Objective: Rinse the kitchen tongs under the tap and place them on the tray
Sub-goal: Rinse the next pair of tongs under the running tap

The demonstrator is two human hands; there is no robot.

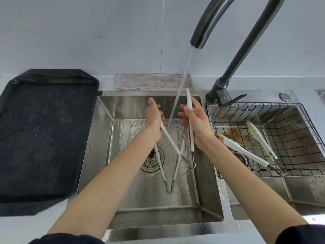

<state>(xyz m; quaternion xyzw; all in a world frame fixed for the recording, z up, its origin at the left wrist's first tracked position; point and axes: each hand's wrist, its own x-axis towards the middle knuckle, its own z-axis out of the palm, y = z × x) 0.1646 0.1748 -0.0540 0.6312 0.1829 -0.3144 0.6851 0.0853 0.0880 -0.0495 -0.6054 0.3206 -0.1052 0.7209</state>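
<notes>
We record: tray (47, 134) left of the sink (151, 215); cloth (154, 82) behind it; tap (226, 85) between basins; wire rack (299, 166) in the right basin, holding what appear to be two tongs (244, 150).

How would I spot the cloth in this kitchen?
Find the left sink under the running tap. On the counter behind it, against the wall, lies the cloth, folded flat. It is pale pinkish and soft, unlike the black tray beside it.

A folded, pinkish-stained cloth (154, 82) lies along the wall behind the steel sink basin (98, 141). To the right sits a black wire rack (299, 131) — set inside a second, brown-stained basin (307, 191).
</notes>
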